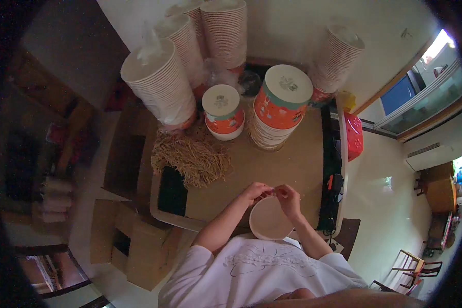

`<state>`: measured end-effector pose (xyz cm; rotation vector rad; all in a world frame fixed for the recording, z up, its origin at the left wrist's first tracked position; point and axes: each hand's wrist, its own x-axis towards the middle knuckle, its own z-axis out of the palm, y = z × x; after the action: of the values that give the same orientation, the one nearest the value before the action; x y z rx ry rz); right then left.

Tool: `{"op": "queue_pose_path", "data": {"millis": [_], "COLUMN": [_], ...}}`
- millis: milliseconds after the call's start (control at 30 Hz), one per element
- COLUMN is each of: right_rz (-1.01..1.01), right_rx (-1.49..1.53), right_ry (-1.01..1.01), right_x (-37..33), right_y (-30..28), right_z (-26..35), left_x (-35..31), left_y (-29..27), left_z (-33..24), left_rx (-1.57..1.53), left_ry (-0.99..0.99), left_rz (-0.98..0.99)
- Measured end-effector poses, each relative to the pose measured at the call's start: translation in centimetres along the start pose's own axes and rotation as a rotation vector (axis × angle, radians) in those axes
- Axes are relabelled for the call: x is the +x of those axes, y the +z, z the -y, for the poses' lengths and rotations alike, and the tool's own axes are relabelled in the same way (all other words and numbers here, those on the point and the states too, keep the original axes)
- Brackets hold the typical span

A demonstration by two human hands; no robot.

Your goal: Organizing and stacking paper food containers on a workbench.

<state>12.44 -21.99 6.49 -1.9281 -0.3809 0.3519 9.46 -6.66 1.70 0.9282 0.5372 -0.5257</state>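
Note:
A round white paper bucket (272,220) rests close against my chest at the table's near edge, its open mouth facing up. At its far rim my left hand (259,192) and my right hand (289,199) meet, fingertips pinched together. Whatever lies between the fingers is too small to make out. Left of my hands lies a heap of tan twisted cords (192,156). Beyond them an orange, green and white bucket (224,115) stands upside down. Beside it rises a taller upside-down stack of larger matching buckets (282,105), with loops of cord around its lower part.
Tall plastic-wrapped bucket stacks (156,84) line the table's back left. Another wrapped stack (339,59) stands at the back right. Cables and a dark device (335,184) lie along the right edge of the table (251,177). Open cardboard boxes (143,241) sit on the floor at left.

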Motion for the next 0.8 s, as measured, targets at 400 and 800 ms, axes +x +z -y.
{"op": "queue_pose_path", "data": {"millis": [400, 800], "right_rz": [0.039, 0.219], "right_rx": [-0.244, 0.008], "right_ry": [-0.078, 0.121], "right_x": [0.0, 1.7], "right_y": [-0.1, -0.8], "right_z": [0.0, -2.2], "left_x": [-0.3, 0.1], "left_y": [0.0, -0.3], "left_z": [-0.2, 0.9], "left_rx": [-0.072, 0.211], "left_ry": [0.009, 0.208], "left_rz": [-0.027, -0.075]}}
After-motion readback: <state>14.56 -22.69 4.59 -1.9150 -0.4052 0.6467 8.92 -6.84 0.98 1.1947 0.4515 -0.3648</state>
